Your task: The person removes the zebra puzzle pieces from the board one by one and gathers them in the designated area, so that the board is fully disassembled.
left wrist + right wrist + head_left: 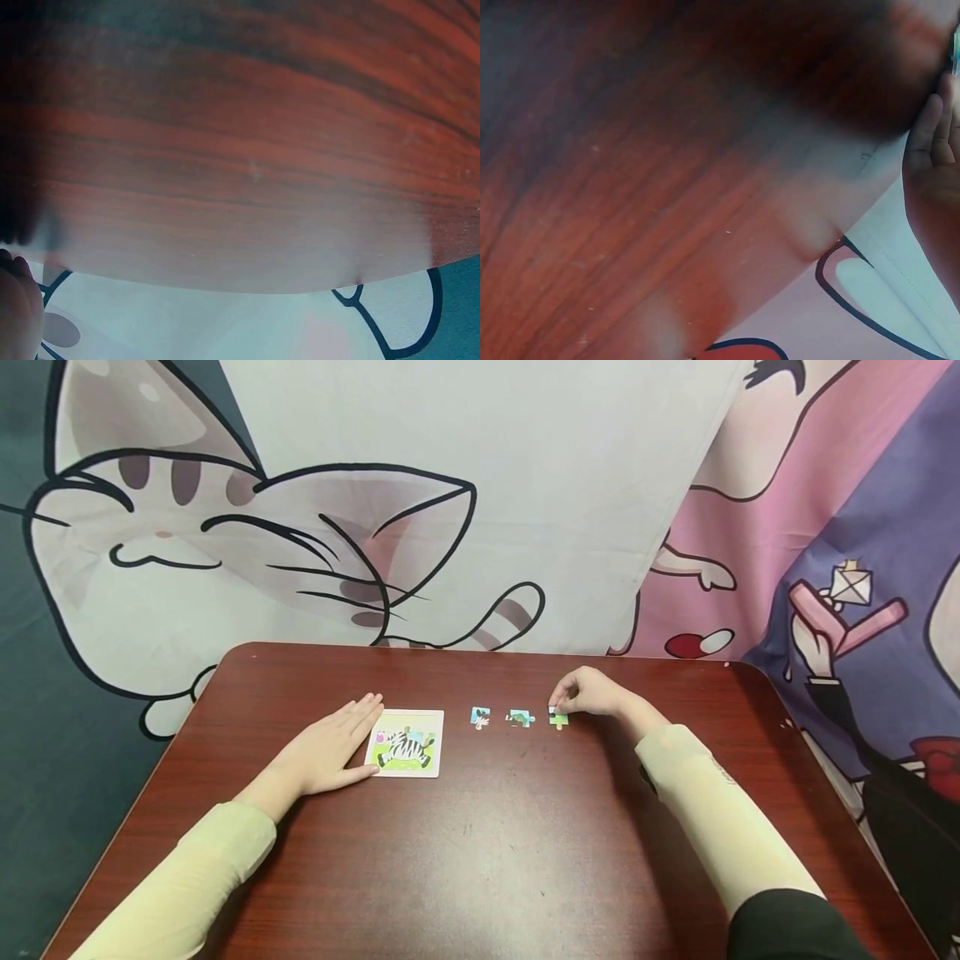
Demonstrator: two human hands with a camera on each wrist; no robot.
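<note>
My left hand (327, 750) lies with straight fingers against the left side of a zebra puzzle board (406, 770), thumb and fingertips at its edge. To the board's right, a jigsaw piece with black and white on it (480, 717) and a blue-green jigsaw piece (520, 718) lie in a row on the table. At the row's right end, my right hand (591, 692) pinches a green and blue jigsaw piece (558, 720) by its upper left part. In the right wrist view, part of the right hand (936, 176) shows at the right edge.
The brown wooden table (480, 860) has rounded far corners. Behind it hangs a cloth backdrop (585, 510) with cartoon drawings. A dark object (911, 852) stands beyond the table's right edge.
</note>
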